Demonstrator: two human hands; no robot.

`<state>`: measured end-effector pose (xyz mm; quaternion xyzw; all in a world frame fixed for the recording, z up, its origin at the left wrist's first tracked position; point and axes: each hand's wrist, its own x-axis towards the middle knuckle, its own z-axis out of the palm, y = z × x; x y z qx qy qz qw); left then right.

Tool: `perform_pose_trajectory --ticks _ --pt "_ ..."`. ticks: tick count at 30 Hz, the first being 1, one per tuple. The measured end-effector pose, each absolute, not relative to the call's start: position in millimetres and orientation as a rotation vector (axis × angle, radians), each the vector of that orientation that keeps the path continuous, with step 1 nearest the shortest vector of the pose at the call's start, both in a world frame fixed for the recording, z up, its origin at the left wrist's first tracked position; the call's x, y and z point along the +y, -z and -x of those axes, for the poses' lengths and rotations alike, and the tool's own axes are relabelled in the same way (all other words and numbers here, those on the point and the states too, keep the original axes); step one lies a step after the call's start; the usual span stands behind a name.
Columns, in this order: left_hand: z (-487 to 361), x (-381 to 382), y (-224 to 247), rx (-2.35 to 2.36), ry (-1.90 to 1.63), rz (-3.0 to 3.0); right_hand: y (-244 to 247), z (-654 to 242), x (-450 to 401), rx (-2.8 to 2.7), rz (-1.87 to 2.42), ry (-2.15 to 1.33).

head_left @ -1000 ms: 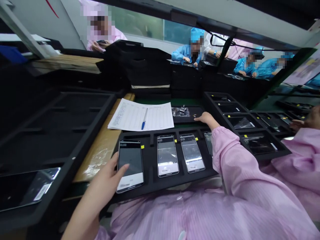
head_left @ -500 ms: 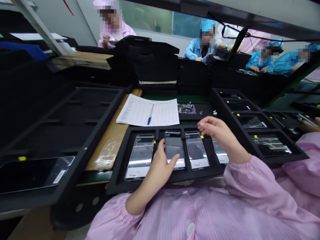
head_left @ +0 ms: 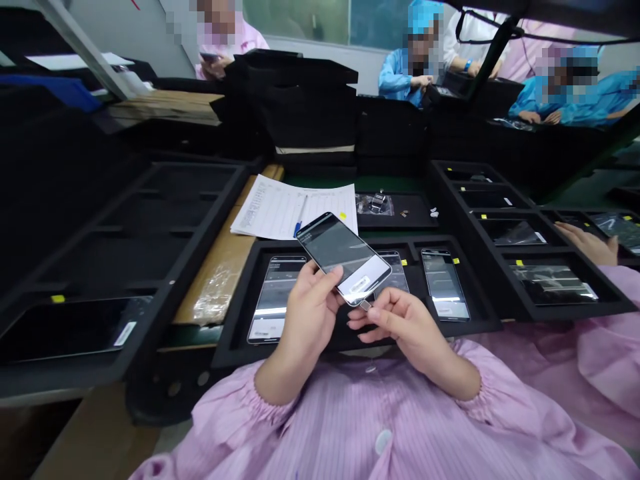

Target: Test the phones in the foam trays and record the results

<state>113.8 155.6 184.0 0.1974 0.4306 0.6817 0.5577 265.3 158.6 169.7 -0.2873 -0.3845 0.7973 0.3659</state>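
My left hand point(head_left: 311, 310) is closed on a smartphone point(head_left: 340, 250), thumb on its lit screen and fingers beneath, holding it tilted above the black foam tray point(head_left: 233, 337). At the phone's bottom edge my right hand point(head_left: 400, 323) pinches a small flat silvery piece point(head_left: 366, 305); I cannot make out whether it is in the phone or only against it. In the tray lie a phone on the left point(head_left: 275, 303), a phone partly hidden behind the held one point(head_left: 397, 270), and a phone on the right point(head_left: 445, 287).
Behind the tray lie printed sheets point(head_left: 265, 207) with a blue pen point(head_left: 300, 219) and a plastic bag of small metal parts point(head_left: 377, 202). Trays with phones flank both sides, including the right one point(head_left: 555, 273). A co-worker's hand point(head_left: 590, 243) is at far right; other people work opposite.
My left hand has lifted the second phone from the tray and tilted it. My right hand came down and left to the phone's bottom edge, pinching the small silvery piece.
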Motion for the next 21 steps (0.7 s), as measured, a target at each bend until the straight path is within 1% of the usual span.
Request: perform_pose_trajectory --ticks 11,17,21 --pt "-124 150 -185 0.975 -1.751 -0.512 -168 -257 153 -0.93 0.649 -2.012" --pt "-127 147 -175 1.038 -1.88 -0.647 -163 -255 157 -0.958 0.748 -1.924" --pt "-129 141 -176 0.988 -1.796 -0.615 -156 -255 164 -1.169 0.825 -1.866"
